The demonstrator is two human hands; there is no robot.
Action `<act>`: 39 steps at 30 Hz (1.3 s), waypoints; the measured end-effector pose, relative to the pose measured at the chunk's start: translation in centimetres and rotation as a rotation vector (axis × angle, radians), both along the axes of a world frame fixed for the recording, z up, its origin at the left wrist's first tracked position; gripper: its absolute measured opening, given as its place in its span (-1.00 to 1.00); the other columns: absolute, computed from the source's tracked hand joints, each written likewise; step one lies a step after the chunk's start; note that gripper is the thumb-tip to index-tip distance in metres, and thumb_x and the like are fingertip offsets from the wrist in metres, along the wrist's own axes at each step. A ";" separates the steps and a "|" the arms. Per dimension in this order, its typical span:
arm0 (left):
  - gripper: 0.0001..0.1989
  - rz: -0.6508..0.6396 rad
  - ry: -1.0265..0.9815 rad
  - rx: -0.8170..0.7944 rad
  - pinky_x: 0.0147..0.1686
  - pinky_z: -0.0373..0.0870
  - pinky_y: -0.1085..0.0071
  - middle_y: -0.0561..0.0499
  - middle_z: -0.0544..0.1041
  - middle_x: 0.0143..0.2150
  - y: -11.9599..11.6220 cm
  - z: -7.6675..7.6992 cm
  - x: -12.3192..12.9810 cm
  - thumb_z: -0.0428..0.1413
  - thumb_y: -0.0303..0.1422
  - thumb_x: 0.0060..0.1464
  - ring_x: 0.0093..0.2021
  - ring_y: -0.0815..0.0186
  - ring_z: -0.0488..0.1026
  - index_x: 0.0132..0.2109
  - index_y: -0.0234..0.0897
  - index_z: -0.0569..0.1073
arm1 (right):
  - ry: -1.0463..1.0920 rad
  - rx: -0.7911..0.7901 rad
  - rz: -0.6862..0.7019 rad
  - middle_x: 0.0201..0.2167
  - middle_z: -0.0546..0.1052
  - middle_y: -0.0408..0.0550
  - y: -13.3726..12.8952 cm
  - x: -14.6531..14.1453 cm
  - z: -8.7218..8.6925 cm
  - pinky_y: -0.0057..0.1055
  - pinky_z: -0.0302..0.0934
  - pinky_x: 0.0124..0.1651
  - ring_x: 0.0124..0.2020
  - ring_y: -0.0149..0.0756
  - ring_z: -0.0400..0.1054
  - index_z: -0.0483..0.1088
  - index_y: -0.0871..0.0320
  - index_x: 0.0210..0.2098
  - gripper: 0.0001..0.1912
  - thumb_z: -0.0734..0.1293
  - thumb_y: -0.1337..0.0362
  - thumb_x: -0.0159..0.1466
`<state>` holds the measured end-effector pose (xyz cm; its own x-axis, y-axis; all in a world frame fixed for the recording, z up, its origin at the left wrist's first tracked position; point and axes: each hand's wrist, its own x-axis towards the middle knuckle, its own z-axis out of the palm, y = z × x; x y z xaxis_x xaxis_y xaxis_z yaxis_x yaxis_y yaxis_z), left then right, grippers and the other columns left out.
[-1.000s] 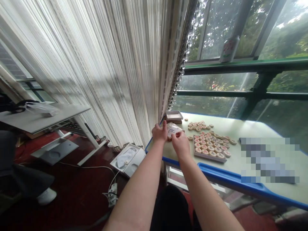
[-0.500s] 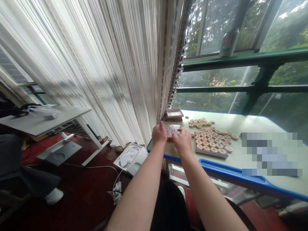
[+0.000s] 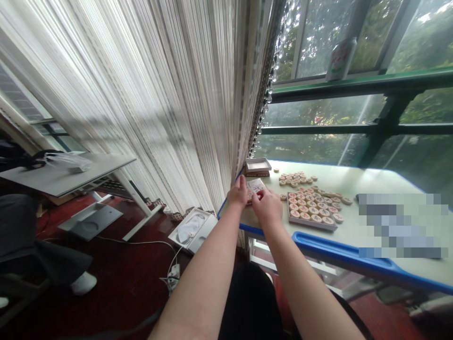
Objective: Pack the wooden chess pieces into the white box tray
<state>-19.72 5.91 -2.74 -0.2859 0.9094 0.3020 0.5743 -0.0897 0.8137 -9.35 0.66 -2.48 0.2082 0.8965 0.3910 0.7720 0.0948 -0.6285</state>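
Note:
A flat printed box [image 3: 256, 185] with dark characters on its pale top is between my two hands at the table's left end. My left hand [image 3: 236, 193] grips its left side, thumb up; the other fingers are mostly hidden behind it. My right hand [image 3: 268, 205] is closed at the box's near right corner, thumb and finger pinched against it. Just right of this hand, a shallow tray [image 3: 311, 223] holds rows of round wooden Chinese chess pieces [image 3: 307, 208]. More loose pieces [image 3: 297, 178] lie behind and beside the tray.
An open shallow box tray [image 3: 258, 165] sits on a brown box at the far left corner. The table's blue edge [image 3: 339, 252] runs along the front. A can [image 3: 340, 59] stands on the window ledge. White curtains [image 3: 177, 104] hang at left; a cable and open box [image 3: 191, 229] lie below.
The printed box has turned and tilted slightly between my hands. The right fingers have drawn in to its near corner. The view has shifted a little.

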 end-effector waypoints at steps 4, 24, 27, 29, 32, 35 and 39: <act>-0.33 0.122 0.028 0.022 -0.22 0.30 0.26 -0.19 0.55 -0.28 -0.2 0.1 0.0 -0.36 0.06 0.16 -0.19 0.07 0.46 -0.29 -0.27 0.50 | 0.043 0.050 0.031 -0.13 0.46 0.21 0.9 0.2 -1.0 -0.17 0.06 0.05 0.01 -0.03 0.23 0.49 0.25 -0.25 -0.66 0.16 0.22 0.17; -0.70 0.077 -0.413 0.094 -0.26 0.43 0.39 -0.08 0.56 -0.16 0.0 -0.5 -0.3 0.00 -0.35 0.01 -0.21 0.27 0.50 -0.10 -0.31 0.46 | 0.579 0.145 0.050 -0.06 0.43 0.19 1.4 1.2 -0.9 -0.25 0.19 0.00 -0.03 -0.11 0.31 0.29 0.29 0.02 -0.47 0.22 0.24 0.06; -0.69 -0.012 -0.534 0.070 -0.29 0.44 0.37 -0.07 0.57 -0.20 0.1 -0.8 -0.8 0.01 -0.36 -0.02 -0.24 0.26 0.51 -0.11 -0.31 0.48 | 0.722 0.077 0.113 -0.09 0.47 0.16 1.3 1.3 -0.9 -0.30 0.25 -0.10 -0.13 -0.15 0.37 0.25 0.28 0.06 -0.42 0.24 0.23 0.05; -0.69 -0.055 -0.577 0.088 -0.29 0.45 0.36 -0.06 0.57 -0.21 0.0 -0.8 -0.8 0.02 -0.35 -0.02 -0.23 0.25 0.51 -0.12 -0.29 0.48 | 0.724 0.061 0.119 -0.06 0.47 0.15 1.2 1.3 -0.8 -0.31 0.24 -0.08 -0.11 -0.15 0.37 0.29 0.27 0.03 -0.44 0.26 0.23 0.03; -0.66 -0.084 -0.629 0.132 -0.28 0.46 0.36 -0.06 0.57 -0.16 -0.2 -0.5 -0.6 0.03 -0.37 -0.04 -0.20 0.24 0.51 -0.08 -0.29 0.47 | 0.694 0.069 0.103 -0.04 0.46 0.14 1.3 1.2 -0.7 -0.30 0.21 -0.04 -0.08 -0.14 0.35 0.29 0.26 0.01 -0.45 0.27 0.20 0.03; -0.64 -0.059 -0.637 0.134 -0.26 0.46 0.36 -0.08 0.56 -0.14 -0.4 -0.3 -0.6 0.04 -0.37 -0.06 -0.17 0.23 0.50 -0.07 -0.32 0.46 | 0.659 0.083 0.106 -0.05 0.45 0.15 1.4 1.1 -0.7 -0.29 0.20 -0.03 -0.05 -0.14 0.32 0.26 0.27 0.05 -0.43 0.25 0.19 0.06; -0.66 -0.103 -0.667 0.144 -0.22 0.46 0.32 -0.06 0.58 -0.21 -0.6 -0.1 -0.5 0.04 -0.37 -0.07 -0.20 0.22 0.51 -0.11 -0.33 0.50 | 0.515 0.188 0.083 -0.03 0.42 0.16 0.4 1.4 0.0 -0.22 0.14 0.04 0.00 -0.12 0.26 0.29 0.26 0.04 -0.48 0.22 0.20 0.10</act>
<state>-20.24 5.27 -2.88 -0.3669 0.9060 0.2112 -0.0626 -0.2505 0.9661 -7.97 1.02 -2.45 0.3465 0.8428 0.4118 0.3548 0.2887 -0.8893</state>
